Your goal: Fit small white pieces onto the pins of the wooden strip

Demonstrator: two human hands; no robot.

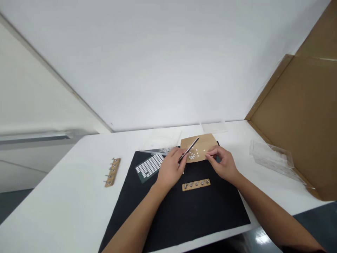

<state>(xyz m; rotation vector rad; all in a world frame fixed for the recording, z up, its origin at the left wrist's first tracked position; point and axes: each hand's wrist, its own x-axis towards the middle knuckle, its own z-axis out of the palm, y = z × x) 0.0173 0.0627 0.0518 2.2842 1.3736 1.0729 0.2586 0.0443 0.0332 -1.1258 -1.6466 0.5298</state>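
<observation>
My left hand [170, 168] is closed on a slim dark stick with a pale edge [193, 144], which slants up to the right over a brown paper sheet [204, 140]. Several small white oval pieces [193, 154] lie loose on that paper. At the paper's right edge my right hand [223, 164] is closed in a pinch; whatever sits between the fingertips is too small to name. Left of my left hand lies a dark green card [150, 166] covered with rows of white ovals. Below both hands a wooden strip with several metal pegs [196, 184] rests on the black mat [195, 214].
A second pegged wooden strip [112, 172] lies on the white table [79, 196] to the left. Clear plastic packaging [160, 138] is behind the mat. Clear plastic boxes [273, 156] stand at the right, beside a tall cardboard panel [297, 123]. A white wall [168, 70] rises behind.
</observation>
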